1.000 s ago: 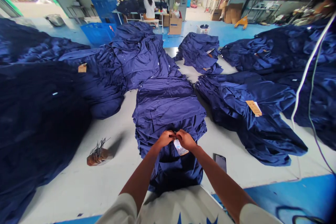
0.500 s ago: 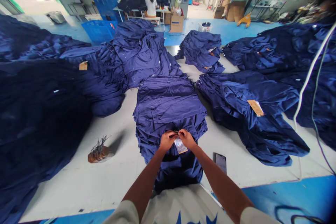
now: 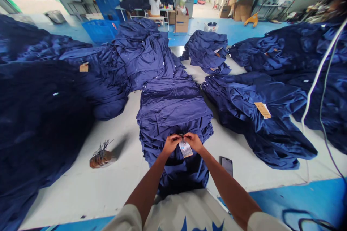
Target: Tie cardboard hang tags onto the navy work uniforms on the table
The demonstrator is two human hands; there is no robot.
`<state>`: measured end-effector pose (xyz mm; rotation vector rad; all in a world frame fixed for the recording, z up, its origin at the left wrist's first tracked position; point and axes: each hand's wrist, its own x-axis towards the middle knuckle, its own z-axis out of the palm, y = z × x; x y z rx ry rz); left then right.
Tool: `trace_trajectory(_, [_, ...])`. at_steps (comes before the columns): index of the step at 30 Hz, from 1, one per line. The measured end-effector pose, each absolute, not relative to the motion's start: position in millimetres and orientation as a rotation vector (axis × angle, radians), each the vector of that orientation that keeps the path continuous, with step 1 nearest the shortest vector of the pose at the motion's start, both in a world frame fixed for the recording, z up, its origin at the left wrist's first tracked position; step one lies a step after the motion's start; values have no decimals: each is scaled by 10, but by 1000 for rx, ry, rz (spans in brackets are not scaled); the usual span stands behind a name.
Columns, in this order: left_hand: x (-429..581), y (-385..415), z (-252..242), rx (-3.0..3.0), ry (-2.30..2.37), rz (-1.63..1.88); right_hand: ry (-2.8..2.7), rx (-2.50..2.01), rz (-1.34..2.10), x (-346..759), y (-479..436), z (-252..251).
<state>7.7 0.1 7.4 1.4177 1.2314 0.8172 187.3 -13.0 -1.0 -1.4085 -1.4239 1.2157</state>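
the pale painted floor [image 3: 67,195], edged in blue, carries heaps of folded navy workwear side by side. the central heap of navy workwear [image 3: 173,115] has a black smartphone [image 3: 227,166] just beside it, and a small brown bundle with black strings [image 3: 101,159] sits to its left, apart.

Over a folded stack of navy-blue work garments [image 3: 173,115], the bare left hand [image 3: 171,143] and bare right hand [image 3: 193,142] meet, their fingertips pinching what seems a thin dark cord [image 3: 181,135], too small to tell exactly. A white printed paper tag [image 3: 185,148] hangs just below. A black smartphone [image 3: 227,166] lies on the pale grey floor [image 3: 81,195] beside the stack, and a brown bundle bristling with black strings [image 3: 101,158] sits further left.
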Motion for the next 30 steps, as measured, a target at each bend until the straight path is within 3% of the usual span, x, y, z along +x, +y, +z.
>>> trace_trajectory(14, [62, 19, 59, 1336, 1235, 789, -1604, -1482, 817, 1806, -227, 152])
trace_trajectory(30, [84, 10, 101, 1455, 1237, 726, -1735, -1545, 696, 1825, -198, 125])
